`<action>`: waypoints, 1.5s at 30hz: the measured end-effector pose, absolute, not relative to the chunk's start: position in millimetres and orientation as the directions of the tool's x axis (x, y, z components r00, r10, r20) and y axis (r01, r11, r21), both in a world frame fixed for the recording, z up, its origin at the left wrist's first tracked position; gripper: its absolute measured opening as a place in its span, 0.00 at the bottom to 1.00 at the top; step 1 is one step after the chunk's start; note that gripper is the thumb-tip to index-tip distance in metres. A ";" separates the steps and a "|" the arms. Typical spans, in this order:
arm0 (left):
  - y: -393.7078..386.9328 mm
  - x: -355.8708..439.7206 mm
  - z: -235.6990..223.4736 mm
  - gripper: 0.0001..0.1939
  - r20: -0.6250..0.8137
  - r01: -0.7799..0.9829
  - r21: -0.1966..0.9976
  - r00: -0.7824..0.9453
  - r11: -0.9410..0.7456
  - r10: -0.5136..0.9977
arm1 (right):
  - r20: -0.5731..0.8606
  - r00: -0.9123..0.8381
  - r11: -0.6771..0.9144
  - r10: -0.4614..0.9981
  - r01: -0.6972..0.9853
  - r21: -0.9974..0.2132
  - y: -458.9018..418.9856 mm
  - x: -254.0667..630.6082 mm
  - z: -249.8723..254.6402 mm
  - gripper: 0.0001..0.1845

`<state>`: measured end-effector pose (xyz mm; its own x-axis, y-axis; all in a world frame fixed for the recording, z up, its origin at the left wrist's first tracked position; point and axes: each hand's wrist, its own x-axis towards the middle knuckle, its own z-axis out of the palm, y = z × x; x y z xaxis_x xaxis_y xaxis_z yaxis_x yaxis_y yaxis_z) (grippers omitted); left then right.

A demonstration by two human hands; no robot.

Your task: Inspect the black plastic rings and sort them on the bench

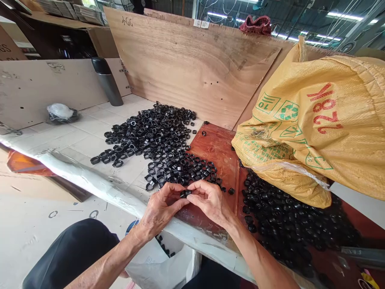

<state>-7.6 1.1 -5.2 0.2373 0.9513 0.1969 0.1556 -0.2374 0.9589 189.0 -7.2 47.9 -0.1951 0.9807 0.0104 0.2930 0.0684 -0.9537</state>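
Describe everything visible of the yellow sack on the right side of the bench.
The bulging yellow woven sack, plastic by its look, fills the right of the view. It bears large red "228K" lettering, green print with a recycling mark and boxed symbols, and a peaked corner at its top left. Its surface is creased, with a dark scuffed patch lower left and a pale strip along a lower fold. It slumps beside the brown wooden board, its lower edge over the right-hand heap of small black parts. Neither hand touches it.

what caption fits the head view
Left hand and right hand pinch a black part beside heaped black rings.
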 end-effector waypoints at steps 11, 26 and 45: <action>4.7 -13.2 0.2 0.10 0.321 0.182 0.908 0.278 -0.378 0.905 | 0.051 -0.151 0.097 0.987 0.318 -0.943 -10.0 186.3 50.7 0.14; 5.3 -14.3 -3.2 0.10 0.364 0.151 0.898 0.274 -0.413 0.890 | -0.122 -0.233 -0.075 0.965 0.201 -0.977 -5.2 187.7 51.2 0.12; 5.6 -14.6 12.8 0.08 0.276 0.111 0.945 0.243 -0.309 0.930 | 0.191 -0.274 0.266 0.943 0.272 -0.925 -6.6 188.1 50.3 0.12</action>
<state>-14.6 5.6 12.8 0.2432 0.9300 0.2758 0.1105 -0.3090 0.9446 188.1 -6.6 50.3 -0.2737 0.9427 0.1909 0.2723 0.2664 -0.9246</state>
